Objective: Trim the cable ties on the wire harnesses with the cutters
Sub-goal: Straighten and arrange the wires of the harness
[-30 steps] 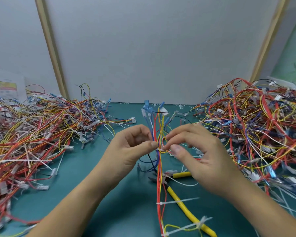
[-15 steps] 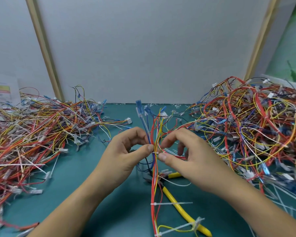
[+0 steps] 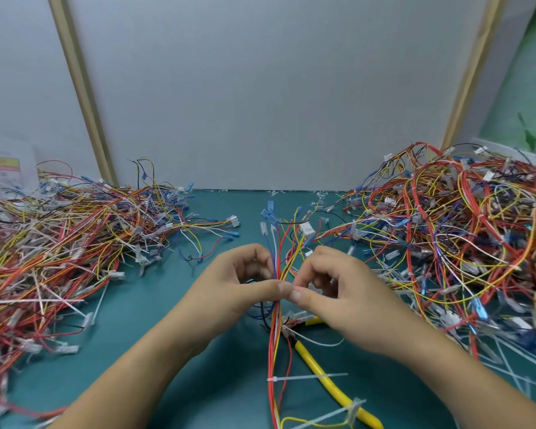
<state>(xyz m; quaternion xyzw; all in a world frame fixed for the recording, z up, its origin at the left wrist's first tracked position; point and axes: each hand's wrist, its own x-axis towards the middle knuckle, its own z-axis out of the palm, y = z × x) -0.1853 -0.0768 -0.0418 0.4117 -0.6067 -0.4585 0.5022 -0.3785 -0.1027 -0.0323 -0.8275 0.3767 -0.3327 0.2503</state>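
We saw a single wire harness (image 3: pixel 273 351) held up at the centre of the frame, its red, yellow and blue wires running from the bottom edge up between both hands and fanning out above them into small blue terminals (image 3: pixel 267 213). The left hand (image 3: pixel 239 289) had its fingers (image 3: pixel 266 287) curled and clamped on the bundle, thumb against forefinger. The right hand (image 3: pixel 341 298) mirrored it from the other side, and its fingers (image 3: pixel 304 295) were pinched on the same spot, so that the two thumb tips touched. Below the hands, an untrimmed white cable tie (image 3: pixel 307 378) stuck out sideways from the harness toward the right. It crossed over the yellow-handled cutters (image 3: pixel 341 394), which lay on the teal tabletop (image 3: pixel 136 351) in the lower centre, unheld, with their head hidden under the right hand. A large tangled pile of harnesses (image 3: pixel 59 249) filled the left of the frame, and a taller pile (image 3: pixel 461 243) filled the right. A grey wall panel (image 3: pixel 260 103) rose behind the tabletop.
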